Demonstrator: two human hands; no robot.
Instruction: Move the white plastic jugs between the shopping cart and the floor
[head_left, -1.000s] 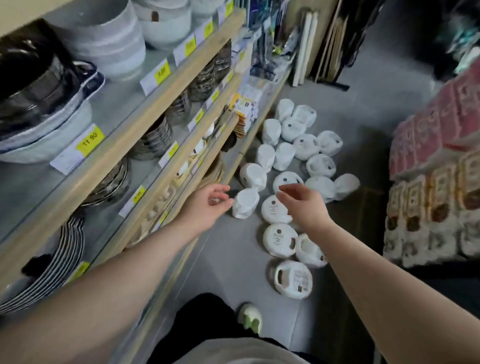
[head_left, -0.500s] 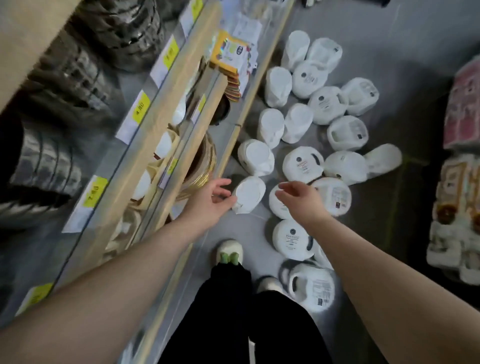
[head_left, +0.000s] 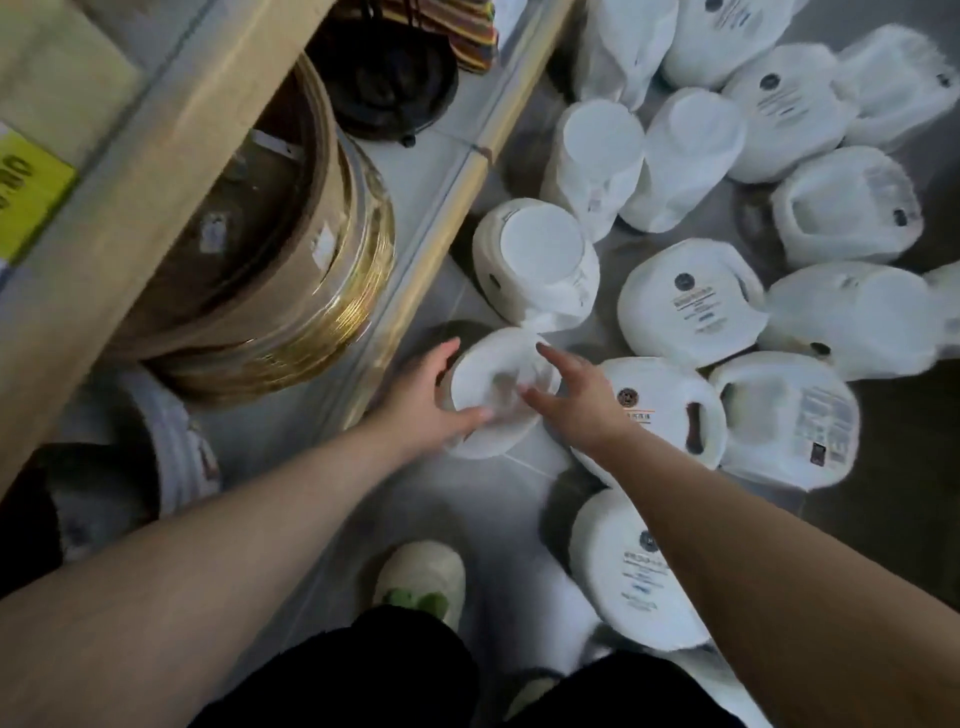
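White jug now between left hand and right hand, earlier short of it; grip wide.

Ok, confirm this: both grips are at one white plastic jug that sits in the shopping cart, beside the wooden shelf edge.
One point is wrong: the white plastic jug sits on the grey floor, not in a shopping cart; the head view shows no cart. The rest holds: the left-hand grip and right-hand grip are both at it, beside the wooden shelf edge.
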